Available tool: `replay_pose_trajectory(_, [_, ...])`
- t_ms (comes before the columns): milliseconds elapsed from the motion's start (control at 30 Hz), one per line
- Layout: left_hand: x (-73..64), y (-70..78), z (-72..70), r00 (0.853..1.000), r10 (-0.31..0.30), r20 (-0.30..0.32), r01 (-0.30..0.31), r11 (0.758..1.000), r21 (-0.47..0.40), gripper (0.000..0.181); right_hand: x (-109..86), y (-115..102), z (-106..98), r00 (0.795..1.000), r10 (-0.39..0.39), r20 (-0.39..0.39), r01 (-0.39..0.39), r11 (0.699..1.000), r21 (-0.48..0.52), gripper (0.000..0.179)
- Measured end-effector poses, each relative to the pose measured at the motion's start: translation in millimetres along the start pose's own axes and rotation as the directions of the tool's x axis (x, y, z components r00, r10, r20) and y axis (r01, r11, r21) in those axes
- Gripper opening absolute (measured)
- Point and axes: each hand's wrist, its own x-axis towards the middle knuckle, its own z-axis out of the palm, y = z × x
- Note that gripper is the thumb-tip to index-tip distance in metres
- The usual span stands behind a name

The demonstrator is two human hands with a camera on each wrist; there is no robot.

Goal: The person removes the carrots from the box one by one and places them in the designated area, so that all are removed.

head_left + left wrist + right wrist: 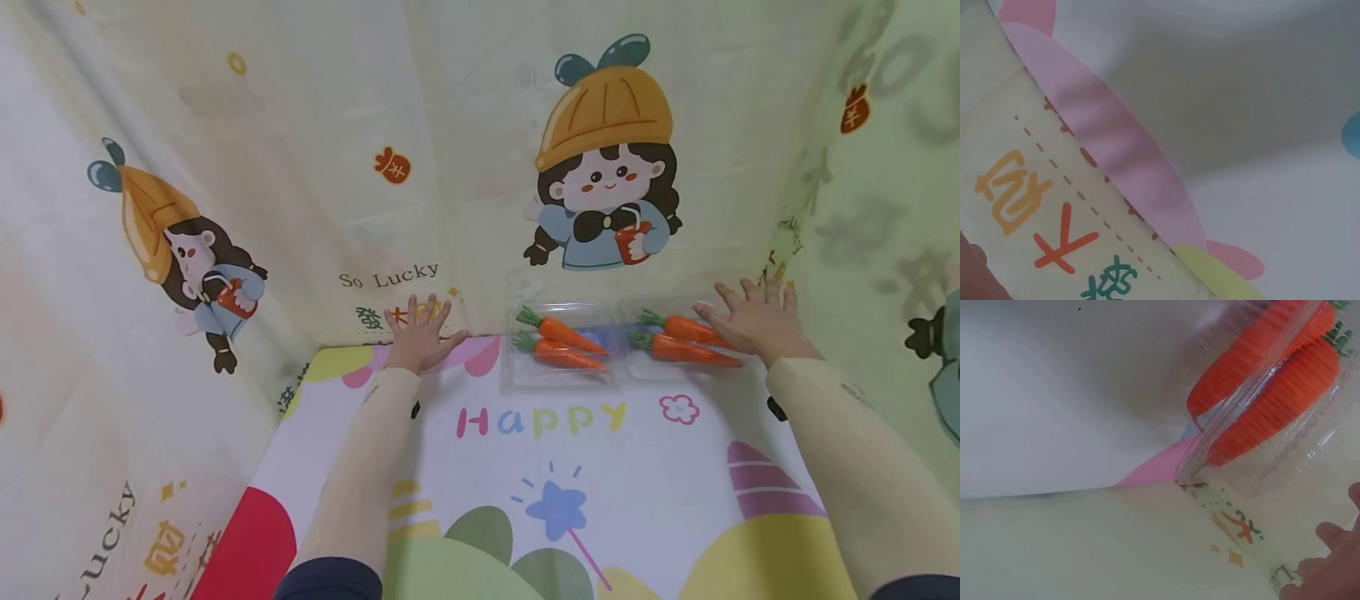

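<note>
My left hand [420,337] is spread out, fingers straight, over the far edge of the table by the back cloth, holding nothing. A sliver of that left hand [979,275] enters the left wrist view at the lower left. The right hand [757,321], also spread and holding nothing, overlaps the right end of a clear plastic box [637,373] in the head view. Inside this box lie two orange carrots [693,351] with green tops. To its left stands another clear plastic box [558,382] with two carrots [567,334]. Fingers [1330,536] of the right hand show beyond the box.
A patterned cloth [480,208] hangs along the back, with side cloths [885,350] at left and right. The table [637,475] has a white printed cover with "Happy" on it. Both boxes stand at its far edge.
</note>
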Motion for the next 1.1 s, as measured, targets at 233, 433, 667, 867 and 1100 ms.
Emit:
replay_pose_trajectory(233, [-2.7,10.9,-5.2,1.000,0.020,-0.014,-0.021,0.999,-0.043,0.087,8.4,-15.4,7.5,0.996,-0.093,-0.010,0.093,0.995,-0.025,0.094])
replay_pose_trajectory(433, [0.4,22.9,3.4,0.999,0.037,0.023,-0.032,0.982,-0.184,0.081,14.0,-53.9,18.9,0.969,-0.244,-0.029,0.240,0.965,-0.107,0.077])
replay_pose_trajectory(667, [-3.0,40.2,27.8,0.994,0.040,0.103,0.022,0.839,-0.543,0.059,9.6,-96.6,45.1,0.936,-0.347,-0.062,0.336,0.931,-0.142,0.068])
replay_pose_trajectory(867, [-13.3,56.2,44.5,0.970,0.104,0.218,0.135,0.513,-0.848,0.037,5.9,-125.3,67.2,0.926,-0.374,-0.047,0.369,0.925,-0.091,0.068])
replay_pose_trajectory(1100, [-23.0,73.3,62.9,0.952,0.163,0.258,0.212,0.253,-0.944,0.033,4.5,-140.2,86.7,0.937,-0.350,-0.028,0.347,0.936,-0.063,0.068])
